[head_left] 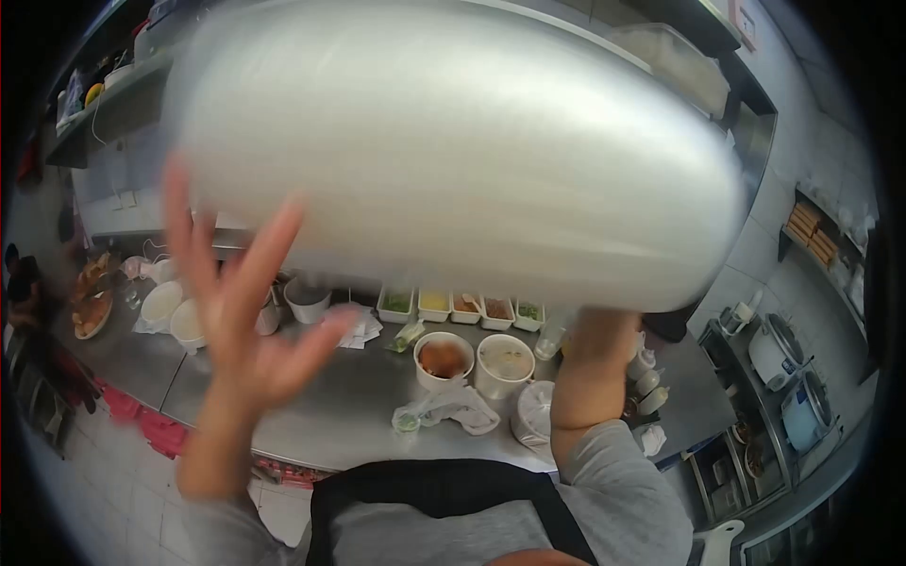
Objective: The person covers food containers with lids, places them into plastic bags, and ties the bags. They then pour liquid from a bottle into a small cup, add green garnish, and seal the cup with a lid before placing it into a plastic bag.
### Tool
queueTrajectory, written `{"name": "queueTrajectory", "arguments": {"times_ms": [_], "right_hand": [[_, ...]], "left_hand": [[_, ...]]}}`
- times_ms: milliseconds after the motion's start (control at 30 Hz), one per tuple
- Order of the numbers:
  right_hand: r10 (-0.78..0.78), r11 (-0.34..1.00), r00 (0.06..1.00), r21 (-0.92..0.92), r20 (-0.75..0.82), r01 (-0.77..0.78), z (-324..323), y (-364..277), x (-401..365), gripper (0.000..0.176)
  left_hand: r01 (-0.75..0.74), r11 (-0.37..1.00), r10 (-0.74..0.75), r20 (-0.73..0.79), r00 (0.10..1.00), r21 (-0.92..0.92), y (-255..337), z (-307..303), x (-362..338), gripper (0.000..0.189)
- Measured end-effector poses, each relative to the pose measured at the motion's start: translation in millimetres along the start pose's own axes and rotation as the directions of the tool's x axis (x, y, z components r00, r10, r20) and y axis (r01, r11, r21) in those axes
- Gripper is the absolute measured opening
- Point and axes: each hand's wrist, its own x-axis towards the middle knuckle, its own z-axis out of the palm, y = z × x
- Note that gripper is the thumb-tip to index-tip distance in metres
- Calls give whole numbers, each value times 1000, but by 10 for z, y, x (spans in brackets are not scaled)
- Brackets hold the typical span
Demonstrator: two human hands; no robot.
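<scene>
A large, shiny whitish cylinder point(453, 151), blurred and close to the camera, spans the upper half of the head view. My left hand point(250, 321) is raised at its lower left edge, fingers spread and nothing gripped. My right forearm reaches up to the cylinder's lower right underside; the right hand is hidden behind it. Below on the steel counter point(311, 415) stand a white tub with reddish-brown food point(444, 360), a tub with pale liquid point(505, 366) and a lidded tub in a plastic bag point(535, 415). A crumpled plastic bag point(462, 410) lies in front of them.
Small trays of chopped ingredients point(464, 307) line the counter's back. White bowls point(162, 304) and a plate of food point(92, 313) are at left. Squeeze bottles point(651, 382) stand at right, near rice cookers point(776, 349) on a side shelf. Shelves hang overhead.
</scene>
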Motion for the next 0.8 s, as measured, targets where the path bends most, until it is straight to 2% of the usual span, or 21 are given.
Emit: {"name": "queueTrajectory", "arguments": {"times_ms": [33, 67, 100, 133, 167, 233, 300, 333, 367, 400, 433, 467, 533, 600, 633, 733, 767, 800], "right_hand": [[-188, 982, 980, -47, -62, 186, -50, -3, 403, 12], [-361, 930, 926, -108, -108, 350, -86, -22, 773, 12], [-493, 863, 863, -189, -109, 469, -99, -31, 1126, 12], [-607, 774, 790, -294, -91, 561, -73, -5, 1454, 12], [-698, 667, 714, -410, -54, 622, -38, 44, 1758, 12], [-822, 391, 560, -612, 106, 688, 128, 214, 2276, 13], [-849, 48, 411, -727, 332, 685, 419, 486, 2571, 15], [-842, -17, 391, -743, 372, 669, 666, 636, 2603, 16], [-887, 9, 382, -816, 261, 578, 1065, 622, 2421, 27], [-828, 290, 549, -753, 113, 591, 1359, 772, 2258, 30], [-751, 392, 649, -708, 122, 587, 1616, 1051, 2327, 21], [-469, 414, 791, -693, 394, 591, 1624, 824, 2064, 18], [-340, 429, 710, -571, 616, 700, 1686, 807, 1954, 14], [-270, 723, 705, -345, 656, 598, 1787, 878, 2078, 12], [-240, 832, 691, -222, 682, 508, 1805, 903, 2142, 11], [-289, 736, 606, -233, 741, 635, 1704, 847, 2135, 9], [-341, 679, 620, -270, 707, 682, 1680, 928, 2194, 9], [-332, 690, 641, -285, 693, 666, 1632, 956, 2237, 9]], "left_hand": [[-133, 991, 130, -102, 986, -22, -67, 249, 406, 66], [-147, 988, 141, -134, 981, -41, 13, 405, 810, 54], [-270, 961, 275, -165, 947, 52, -36, 606, 1207, 52], [-296, 918, 331, -99, 939, 263, -42, 789, 1595, 55], [-223, 941, 269, -163, 949, 254, -8, 1049, 1942, 56], [-120, 954, 135, -35, 990, 273, 133, 1389, 2398, 56], [-74, 974, 57, 84, 995, 216, 56, 1604, 2731, 56], [-76, 987, 55, 144, 988, 143, -40, 1704, 2873, 55], [-74, 995, 58, 203, 977, 71, -113, 1790, 2974, 54], [-79, 996, 68, 207, 976, 44, -198, 1909, 3014, 55], [-80, 997, 74, 210, 975, 19, -276, 2027, 2998, 55], [-78, 997, 77, 211, 974, -3, -344, 2102, 2987, 55], [-134, 989, 140, 116, 983, -56, -406, 2121, 2931, 55], [-238, 965, 237, -26, 971, -108, -537, 2209, 2952, 58], [-345, 939, 342, -88, 935, -14, -586, 2266, 3037, 62], [-377, 925, 379, -111, 919, 38, -598, 2410, 3355, 61], [-355, 930, 364, -105, 926, 93, -653, 2518, 3459, 57], [-317, 940, 328, -74, 942, 131, -687, 2606, 3513, 55]]}}
